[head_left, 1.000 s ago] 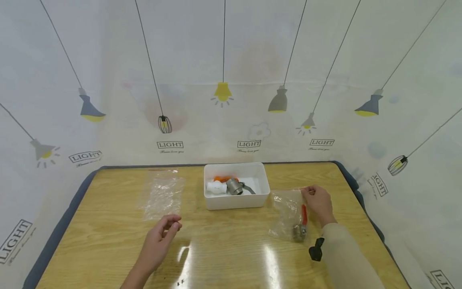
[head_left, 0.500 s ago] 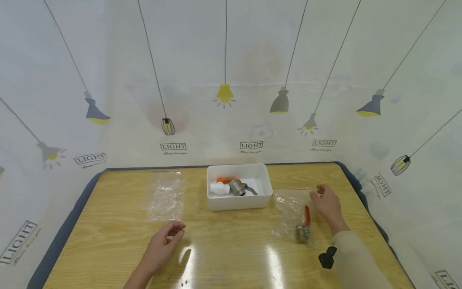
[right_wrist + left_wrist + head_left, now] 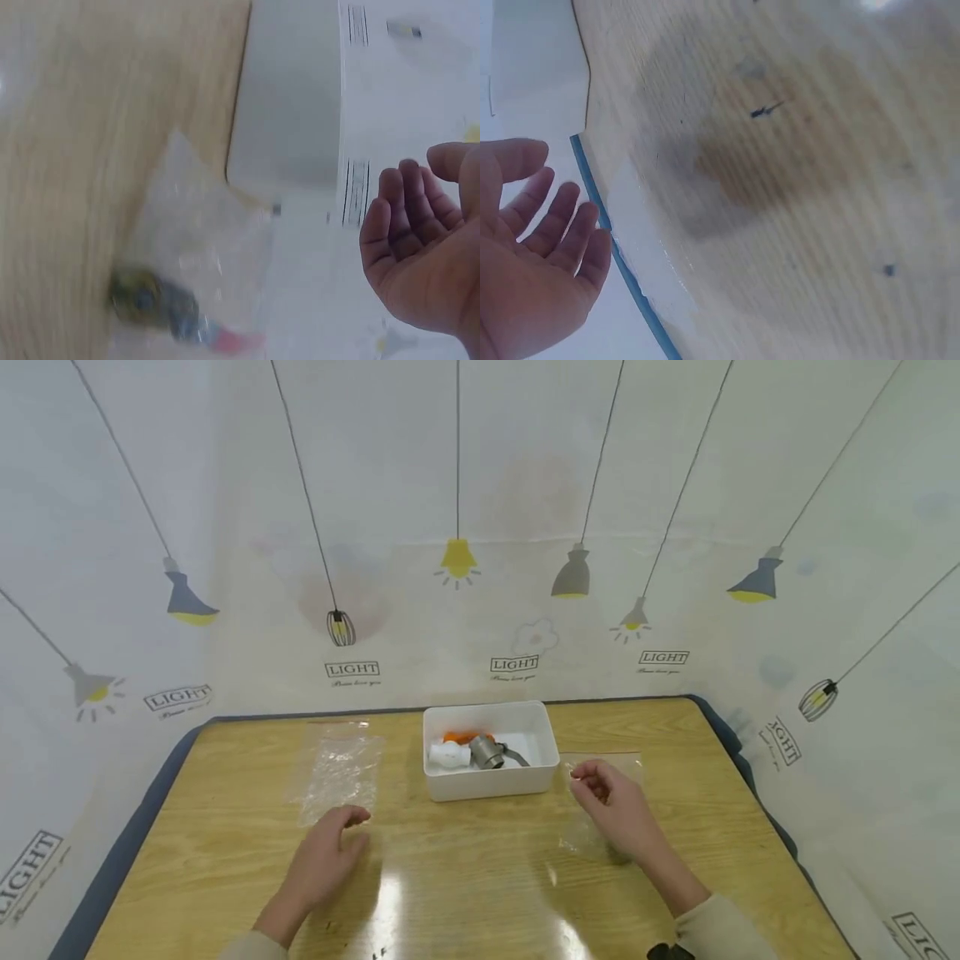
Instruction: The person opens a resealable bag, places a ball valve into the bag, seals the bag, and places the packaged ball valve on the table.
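My right hand [image 3: 615, 810] hovers over a clear zip bag [image 3: 573, 839], fingers loosely bent and holding nothing. A metal ball valve [image 3: 146, 296] with a red handle [image 3: 236, 341] lies inside that bag, as the right wrist view shows; in the head view the hand hides most of it. My left hand [image 3: 322, 864] floats above the table, relaxed, its fingers a little bent and nothing in them. Just beyond it a clear plastic bag [image 3: 341, 772] lies flat.
A white bin [image 3: 487, 787] stands at the back centre of the wooden table [image 3: 465, 860]. Inside it are a white fitting [image 3: 450, 755], an orange piece [image 3: 456, 737] and a metal valve [image 3: 486, 753] with a grey lever. A printed curtain [image 3: 420, 635] hangs behind.
My right hand has let go of the bag's top right corner and moved left over the bag, covering the valve. My left hand stays almost in place.
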`<state>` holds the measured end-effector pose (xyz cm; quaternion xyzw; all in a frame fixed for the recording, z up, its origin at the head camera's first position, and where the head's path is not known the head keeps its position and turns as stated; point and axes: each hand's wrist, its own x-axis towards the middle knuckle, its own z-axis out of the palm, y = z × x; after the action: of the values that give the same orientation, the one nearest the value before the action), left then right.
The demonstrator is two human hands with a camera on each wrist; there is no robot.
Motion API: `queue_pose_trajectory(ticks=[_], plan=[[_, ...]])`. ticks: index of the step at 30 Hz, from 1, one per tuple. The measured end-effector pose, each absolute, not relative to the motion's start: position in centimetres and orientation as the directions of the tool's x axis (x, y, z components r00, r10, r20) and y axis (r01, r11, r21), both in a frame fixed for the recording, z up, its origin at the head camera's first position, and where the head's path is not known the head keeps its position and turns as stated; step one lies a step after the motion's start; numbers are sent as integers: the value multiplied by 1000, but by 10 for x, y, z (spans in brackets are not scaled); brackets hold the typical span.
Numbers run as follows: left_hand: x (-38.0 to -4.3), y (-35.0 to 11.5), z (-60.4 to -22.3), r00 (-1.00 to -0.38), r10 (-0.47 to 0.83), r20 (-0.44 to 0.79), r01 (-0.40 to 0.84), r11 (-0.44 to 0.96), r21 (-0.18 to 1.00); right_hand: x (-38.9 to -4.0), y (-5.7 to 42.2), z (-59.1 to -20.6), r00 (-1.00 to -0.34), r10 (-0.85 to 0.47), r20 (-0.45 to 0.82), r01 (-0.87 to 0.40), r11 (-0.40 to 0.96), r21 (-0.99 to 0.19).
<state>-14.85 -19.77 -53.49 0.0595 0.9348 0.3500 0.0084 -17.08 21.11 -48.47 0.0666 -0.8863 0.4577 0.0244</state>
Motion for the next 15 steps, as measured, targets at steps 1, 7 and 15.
queue_pose_trajectory(ticks=[1,7,15], plan=[[-153,-198,-536,-992,122,43,122,768,629,-166,202,-486,-986,-132,99,-157,570,-806],[-178,-196,-552,-986,151,76,168,846,506,-145,154,-516,-940,-342,-1,-187,517,-835],[-202,-189,-562,-989,141,-37,111,893,435,-138,117,-540,-882,-471,-1,-245,460,-854]])
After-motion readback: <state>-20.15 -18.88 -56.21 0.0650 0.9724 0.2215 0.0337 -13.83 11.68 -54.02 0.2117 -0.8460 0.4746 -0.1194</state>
